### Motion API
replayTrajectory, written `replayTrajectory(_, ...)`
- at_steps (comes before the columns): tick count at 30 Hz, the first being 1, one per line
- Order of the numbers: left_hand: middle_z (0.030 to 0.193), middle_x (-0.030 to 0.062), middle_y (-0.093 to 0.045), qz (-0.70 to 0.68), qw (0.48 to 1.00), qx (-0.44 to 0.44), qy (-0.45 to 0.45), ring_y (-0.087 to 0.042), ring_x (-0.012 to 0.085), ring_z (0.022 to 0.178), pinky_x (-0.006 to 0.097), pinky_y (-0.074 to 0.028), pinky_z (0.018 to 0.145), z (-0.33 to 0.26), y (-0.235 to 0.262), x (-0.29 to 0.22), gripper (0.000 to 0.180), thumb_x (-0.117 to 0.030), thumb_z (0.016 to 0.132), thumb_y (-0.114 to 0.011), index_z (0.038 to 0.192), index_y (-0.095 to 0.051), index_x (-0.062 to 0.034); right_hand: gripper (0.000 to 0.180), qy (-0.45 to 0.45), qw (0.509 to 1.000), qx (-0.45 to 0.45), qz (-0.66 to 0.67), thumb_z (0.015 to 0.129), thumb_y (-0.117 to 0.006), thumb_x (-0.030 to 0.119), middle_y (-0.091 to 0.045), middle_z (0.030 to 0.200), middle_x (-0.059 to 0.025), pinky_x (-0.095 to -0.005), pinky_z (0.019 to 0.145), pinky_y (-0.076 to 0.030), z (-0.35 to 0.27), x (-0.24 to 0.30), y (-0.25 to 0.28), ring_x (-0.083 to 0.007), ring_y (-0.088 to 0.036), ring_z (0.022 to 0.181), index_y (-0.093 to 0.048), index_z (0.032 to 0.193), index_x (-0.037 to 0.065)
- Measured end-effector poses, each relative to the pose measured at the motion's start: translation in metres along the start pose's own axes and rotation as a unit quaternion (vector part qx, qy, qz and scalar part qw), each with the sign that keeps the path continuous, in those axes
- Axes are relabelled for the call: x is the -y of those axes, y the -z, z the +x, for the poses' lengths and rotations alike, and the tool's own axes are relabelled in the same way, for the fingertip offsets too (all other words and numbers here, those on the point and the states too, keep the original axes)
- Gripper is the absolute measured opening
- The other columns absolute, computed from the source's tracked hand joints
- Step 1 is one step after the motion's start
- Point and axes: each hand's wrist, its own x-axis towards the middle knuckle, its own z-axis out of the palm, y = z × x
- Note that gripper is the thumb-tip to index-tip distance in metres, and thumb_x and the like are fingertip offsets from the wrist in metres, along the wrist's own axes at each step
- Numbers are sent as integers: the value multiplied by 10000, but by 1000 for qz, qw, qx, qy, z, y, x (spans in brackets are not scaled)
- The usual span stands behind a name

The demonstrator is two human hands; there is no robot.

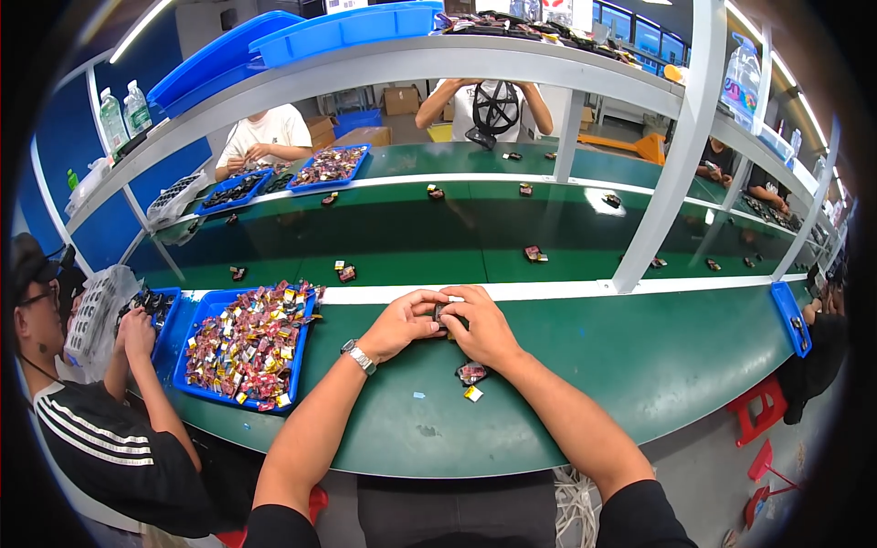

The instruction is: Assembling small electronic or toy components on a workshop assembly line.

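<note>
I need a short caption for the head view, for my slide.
Both hands, left hand and right hand, pinch a small dark part beside a blue tray.

A blue tray (302, 342) heaped with small colourful parts sits at the left of the green worktop (639, 356), near its front edge. A co-worker in a black striped shirt (100, 438) sits beside it. Two blue trays (315, 173) lie at the far side, blue bins (338, 27) on the shelf above.

Between your fingertips you hold a small dark part (442, 317), mostly hidden, just above the green bench near its white stripe, while another small dark-and-red piece (470, 372) and a yellow scrap (473, 394) lie just nearer you.
</note>
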Motion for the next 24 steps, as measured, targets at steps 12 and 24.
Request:
replayTrajectory(12, 1205, 89, -600, -31, 998, -44, 26, -606, 174, 1098, 363, -536, 942, -2, 1, 8, 286, -29, 949, -544, 1231, -502, -48, 104, 19, 999, 25, 23, 821, -676, 116, -591, 1203, -101, -386, 987, -439, -3, -1, 0, -293, -514, 1171, -688, 888, 37)
replayTrajectory(24, 1174, 72, -615, -81, 996, -40, 19, -607, 168, 1090, 346, -526, 933, 0, 4, 9, 274, -73, 961, -555, 1232, -527, -49, 131, -6, 999, -49, 20, 835, -638, 109, -610, 1158, -79, -380, 947, -460, -8, 1, -16, -284, -534, 1122, -701, 931, 45)
